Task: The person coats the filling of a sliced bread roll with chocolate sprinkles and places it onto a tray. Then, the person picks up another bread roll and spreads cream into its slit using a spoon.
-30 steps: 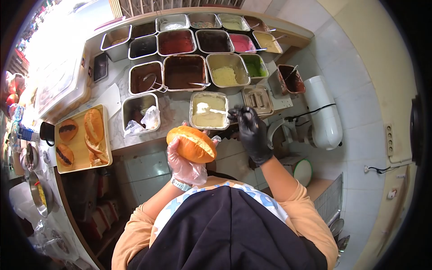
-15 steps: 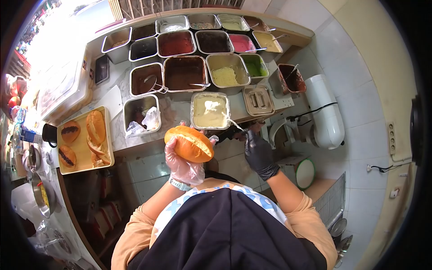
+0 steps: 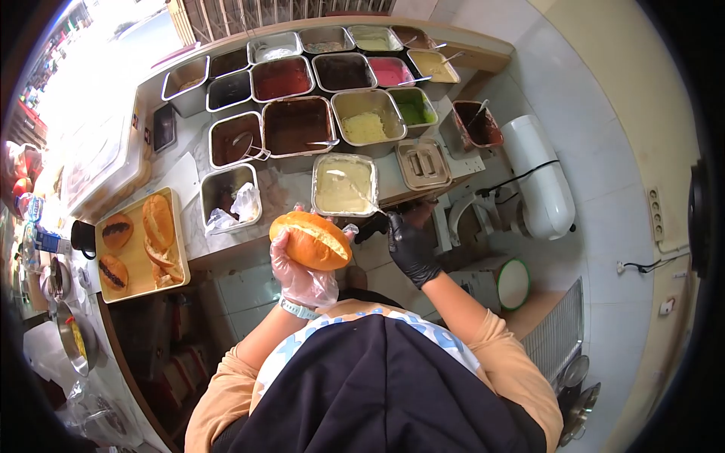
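Note:
A split bread roll [image 3: 310,241] rests in my left hand [image 3: 295,272], which wears a clear plastic glove and curls around it from below. The slit on its upper side shows pale crumb. In a black glove, my right hand [image 3: 411,245] grips the handle of a spoon [image 3: 361,195]. The spoon's bowl lies in the pale cream inside a square metal container [image 3: 345,208] at the counter's front edge. That container stands just beyond the roll.
Several metal tubs of coloured fillings, one holding brown filling [image 3: 298,124], stand in rows behind. At left, a yellow tray [image 3: 143,293] carries filled rolls. A lidded metal container [image 3: 424,164] and a white stand mixer [image 3: 536,181] are at right.
My right hand has moved left and slightly up, and the spoon has gone from the container's right rim into the cream. My left hand still holds the roll.

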Demonstrator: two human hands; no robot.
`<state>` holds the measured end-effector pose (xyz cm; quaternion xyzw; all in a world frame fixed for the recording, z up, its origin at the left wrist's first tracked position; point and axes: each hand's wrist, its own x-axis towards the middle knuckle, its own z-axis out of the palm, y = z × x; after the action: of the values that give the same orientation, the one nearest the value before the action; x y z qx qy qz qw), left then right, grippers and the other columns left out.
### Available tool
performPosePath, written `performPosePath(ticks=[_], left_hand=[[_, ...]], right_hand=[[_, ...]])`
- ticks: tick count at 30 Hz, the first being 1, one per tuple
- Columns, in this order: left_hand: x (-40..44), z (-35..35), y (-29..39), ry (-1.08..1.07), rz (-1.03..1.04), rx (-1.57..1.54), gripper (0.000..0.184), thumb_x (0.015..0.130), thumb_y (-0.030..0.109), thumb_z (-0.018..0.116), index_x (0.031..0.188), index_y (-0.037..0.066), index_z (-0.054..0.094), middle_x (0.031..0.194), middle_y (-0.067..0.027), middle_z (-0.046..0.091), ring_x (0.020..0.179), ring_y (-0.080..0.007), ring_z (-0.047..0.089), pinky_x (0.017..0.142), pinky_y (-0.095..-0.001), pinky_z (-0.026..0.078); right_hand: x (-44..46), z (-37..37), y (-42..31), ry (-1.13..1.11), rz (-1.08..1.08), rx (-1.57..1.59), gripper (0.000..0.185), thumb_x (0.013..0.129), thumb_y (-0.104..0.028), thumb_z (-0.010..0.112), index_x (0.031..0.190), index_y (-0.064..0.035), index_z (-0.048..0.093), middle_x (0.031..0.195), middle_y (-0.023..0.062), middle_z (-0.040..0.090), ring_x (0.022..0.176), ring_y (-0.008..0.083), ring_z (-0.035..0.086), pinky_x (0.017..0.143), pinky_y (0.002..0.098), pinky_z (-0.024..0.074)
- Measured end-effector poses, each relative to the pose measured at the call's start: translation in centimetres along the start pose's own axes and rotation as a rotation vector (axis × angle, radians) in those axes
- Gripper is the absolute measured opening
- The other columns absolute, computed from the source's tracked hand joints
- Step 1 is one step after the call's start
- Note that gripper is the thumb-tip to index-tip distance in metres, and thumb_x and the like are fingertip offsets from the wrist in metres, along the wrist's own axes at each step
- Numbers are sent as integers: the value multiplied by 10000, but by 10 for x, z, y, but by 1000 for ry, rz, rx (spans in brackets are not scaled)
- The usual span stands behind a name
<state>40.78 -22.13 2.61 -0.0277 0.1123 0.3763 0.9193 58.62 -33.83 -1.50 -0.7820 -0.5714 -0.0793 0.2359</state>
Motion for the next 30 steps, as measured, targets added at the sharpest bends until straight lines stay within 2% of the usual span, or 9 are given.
performPosePath(ticks=[2,5,8,11,14,17,23,28,30], left_hand=[[3,1,1,-13,7,5,479,798,303,622,1225,148,471,1114,-80,565,1078,-323,554,922,-665,411],[2,0,1,-21,-1,14,481,797,305,624,1228,160,467,1123,-78,557,1093,-343,541,919,-668,412],[0,0,0,-4,-35,33,493,795,312,627,1242,187,461,1155,-84,539,1101,-367,530,914,-665,417],[-2,2,-5,36,-37,24,511,792,328,630,1258,213,454,1195,-100,516,1103,-382,527,914,-656,423],[1,1,-8,41,-23,41,528,789,353,630,1269,225,450,1226,-111,496,1110,-385,525,918,-641,430],[4,1,-9,39,-16,36,538,791,371,624,1278,229,446,1235,-113,489,1113,-388,524,923,-630,435],[7,3,-8,68,-7,43,531,801,378,609,1275,202,449,1233,-128,490,1134,-413,499,932,-646,420],[11,-3,-7,38,17,57,517,801,370,619,1246,160,460,1267,-154,450,1190,-445,443,940,-674,395],[9,0,-7,36,-7,63,522,801,370,614,1266,193,456,1242,-101,486,1164,-420,474,939,-663,401]], right_hand=[[5,-1,-1,-16,-5,47,240,848,-41,490,1074,0,558,851,175,615,740,333,627,646,402,513],[11,-4,-8,144,8,117,258,842,-31,478,1084,9,555,850,179,610,770,340,619,678,403,510],[7,5,-3,-103,65,-31,334,828,-18,476,1155,25,531,908,195,598,819,349,604,722,418,499],[4,9,-3,-20,5,38,413,820,-12,476,1230,38,490,958,202,577,880,351,580,764,422,479],[-5,-4,-10,-143,118,72,457,867,-14,484,1323,-9,454,998,228,549,930,378,560,801,438,460],[-25,-5,-6,-69,61,70,510,873,-12,476,1379,-41,416,1007,227,542,925,380,553,797,435,459],[-57,-31,-5,-301,214,-58,550,878,-36,489,1416,-89,387,1043,237,547,933,396,553,822,445,456],[-65,-46,1,-102,111,-14,472,869,-23,505,1338,-63,463,956,197,533,869,365,552,758,432,455],[-54,-52,-1,-1,83,47,404,875,-19,506,1278,-39,507,924,188,543,857,354,559,736,427,456]])
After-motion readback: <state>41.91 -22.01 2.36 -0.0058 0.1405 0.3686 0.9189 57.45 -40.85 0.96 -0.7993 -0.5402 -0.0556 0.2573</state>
